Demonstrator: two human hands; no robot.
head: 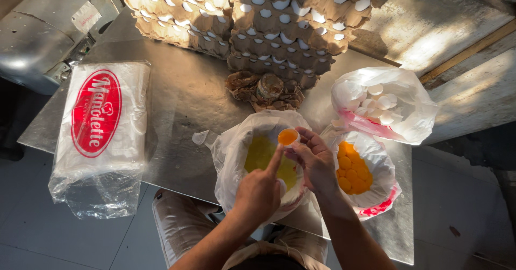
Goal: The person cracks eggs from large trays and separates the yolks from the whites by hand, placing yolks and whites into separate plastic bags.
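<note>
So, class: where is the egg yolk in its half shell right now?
The half shell with yolk sits in the right hand, above the bag of egg white, centre frame.

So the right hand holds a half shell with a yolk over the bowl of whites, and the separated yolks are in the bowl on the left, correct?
Not quite: the yolks bowl sits to the right, as the head view shows. The rest holds: right hand, half shell, whites bowl.

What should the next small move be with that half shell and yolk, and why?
Probably tip the half shell rightward and drop its yolk into the bag of yolks. The right hand holds the shell over the bag of egg white, the left hand has a finger at its rim, and the yolk looks whole and already separated.
</note>
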